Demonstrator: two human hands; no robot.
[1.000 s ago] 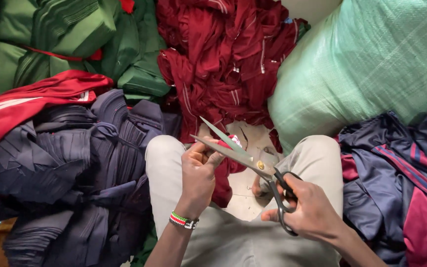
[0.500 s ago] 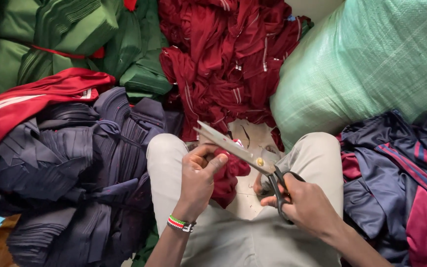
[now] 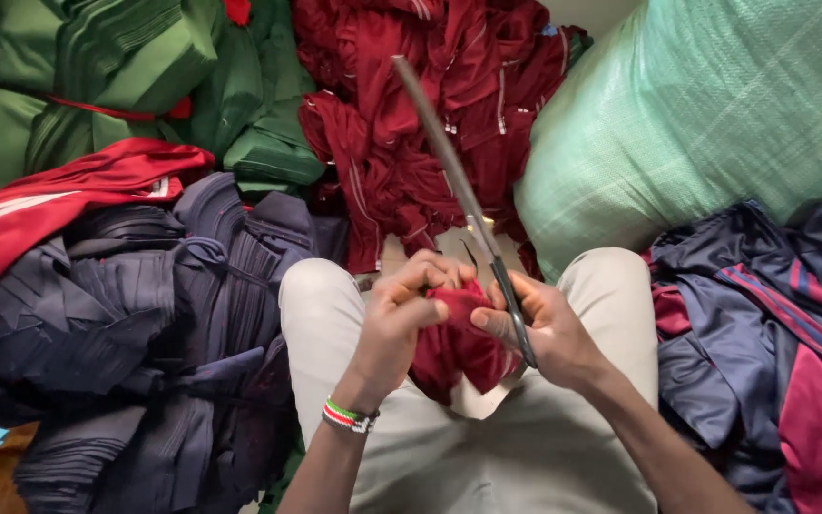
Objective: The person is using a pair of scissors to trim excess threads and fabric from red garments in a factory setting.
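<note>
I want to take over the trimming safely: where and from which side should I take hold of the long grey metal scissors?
Take the long grey metal scissors by the dark handle loops, now inside the right hand, coming from the person's right, near the lap. The blades look shut and point up and away over the dark red garments, so that end is probably sharp and best avoided.

floor (image 3: pixel 449 243), garment heaps (image 3: pixel 145 314), green sack (image 3: pixel 706 124)

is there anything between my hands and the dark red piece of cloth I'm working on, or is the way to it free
Nothing visible stands between them. The left hand already grips the dark red cloth directly, and the right hand touches its other side while holding the scissors, whose blades point up and away from the cloth, toward the maroon garment pile.
</note>
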